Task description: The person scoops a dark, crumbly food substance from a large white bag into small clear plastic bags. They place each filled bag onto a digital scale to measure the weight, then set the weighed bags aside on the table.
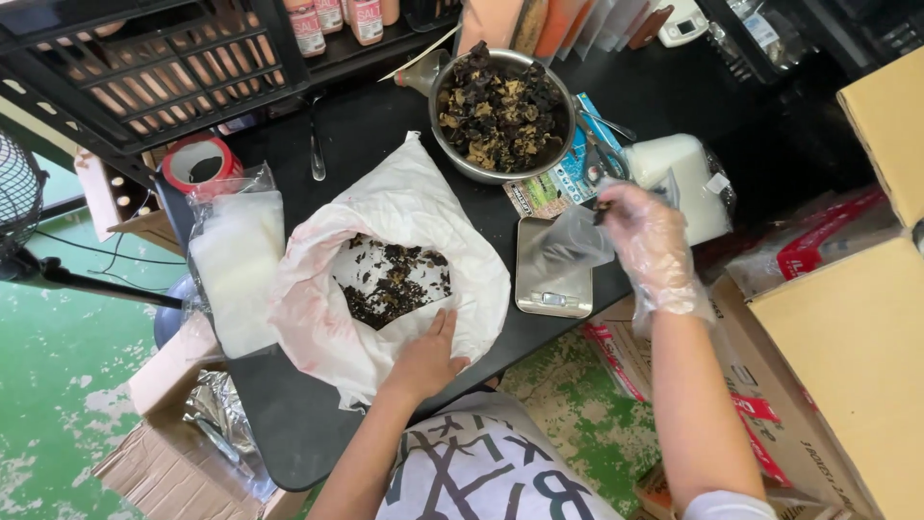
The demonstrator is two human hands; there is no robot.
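While dried fungus filled the steel bowl [502, 114], both hands worked.
The bare left hand [425, 361] lay flat on the white bag [385, 217]; the gloved right hand [650, 236] pinched a clear pouch [568, 246].

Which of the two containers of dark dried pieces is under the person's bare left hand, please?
The big white bag: the left hand rests on its rim. The metal bowl sits farther back, untouched.

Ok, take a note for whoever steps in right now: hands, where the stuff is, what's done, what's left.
Left hand: bare, resting on the rim of the white sack of dark dried pieces.
Right hand: gloved, pinching a dark piece at a small clear bag above the scale.
Metal bowl: full of dried pieces.
Done: small bag opened.
Left: it looks nearly empty; the scale's display is unreadable.
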